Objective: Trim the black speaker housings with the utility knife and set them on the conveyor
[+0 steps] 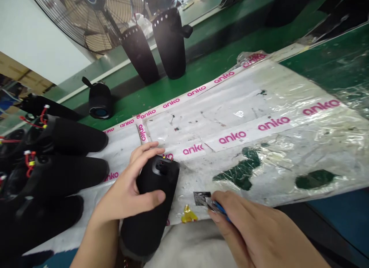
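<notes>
In an apparent label-handling step, the person's left hand (129, 189) clasps a black fabric-covered cylinder (151, 222) at near left, while the right hand (250, 224), rightward, pinches a blue-handled metal tool (219, 207) at a small black rectangular label (199, 198), the next move likely needing steadiness.

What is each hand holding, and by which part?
Left hand: black cylinder, gripped around its sides toward the end with the opening. Right hand: blue-handled tool, by its handle.
</notes>
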Motion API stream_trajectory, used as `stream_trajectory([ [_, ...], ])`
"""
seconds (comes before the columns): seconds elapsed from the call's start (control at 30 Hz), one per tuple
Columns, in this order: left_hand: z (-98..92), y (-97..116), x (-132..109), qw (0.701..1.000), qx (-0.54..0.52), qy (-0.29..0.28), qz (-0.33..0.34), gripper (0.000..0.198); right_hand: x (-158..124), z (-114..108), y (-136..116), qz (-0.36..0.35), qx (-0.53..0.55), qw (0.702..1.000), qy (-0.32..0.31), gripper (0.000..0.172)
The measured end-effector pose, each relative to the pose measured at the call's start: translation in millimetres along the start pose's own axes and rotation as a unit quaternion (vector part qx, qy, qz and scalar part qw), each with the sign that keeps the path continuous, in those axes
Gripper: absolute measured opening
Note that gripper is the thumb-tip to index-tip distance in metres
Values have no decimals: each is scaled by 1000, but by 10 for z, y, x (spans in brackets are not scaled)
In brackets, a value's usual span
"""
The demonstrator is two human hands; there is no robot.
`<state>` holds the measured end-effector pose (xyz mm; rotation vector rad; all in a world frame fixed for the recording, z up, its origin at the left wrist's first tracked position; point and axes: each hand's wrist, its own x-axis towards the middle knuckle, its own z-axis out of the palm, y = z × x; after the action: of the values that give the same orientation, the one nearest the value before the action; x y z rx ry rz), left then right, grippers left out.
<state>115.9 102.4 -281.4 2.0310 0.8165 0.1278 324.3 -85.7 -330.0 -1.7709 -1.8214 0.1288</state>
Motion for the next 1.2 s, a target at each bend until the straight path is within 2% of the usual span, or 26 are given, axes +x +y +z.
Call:
stream_trajectory([
  [0.1, -116, -112, -128, 996, -61, 47, -38, 57, -30, 47, 19, 3, -5, 1000, 24, 23],
  [0.2, -137, -124, -196, 991, -87, 75, -64, 58, 11, 129, 0, 23, -15, 999, 16, 23],
  [0.4, -125, -126, -199, 990, -76, 68, -99, 63, 110, 216, -52, 38, -32, 999, 10, 33],
  [0.53, -132, -136, -191, 995, -40, 38, -84, 92, 57, 175, 32, 20, -40, 999, 7, 29],
  [0.63, -27, -65, -175, 996, -54, 46, -56, 91, 44, 88, 96, -29, -60, 998, -4, 26],
  [0.73, 193, 56, -144, 995, -93, 24, -21, 87, 91, -10, 106, -68, -111, 991, -19, 25],
  [0.9, 510, 186, -77, 993, -94, 42, -50, 92, 134, -82, 91, -51, -158, 985, -45, 18],
  [1.0, 555, 192, -53, 993, -96, 51, -54, 90, 113, -85, 97, -43, -166, 983, -67, 19],
  [1.2, 563, 214, -61, 995, -65, 51, -57, 89, 136, -95, 71, -43, -155, 985, -62, 19],
])
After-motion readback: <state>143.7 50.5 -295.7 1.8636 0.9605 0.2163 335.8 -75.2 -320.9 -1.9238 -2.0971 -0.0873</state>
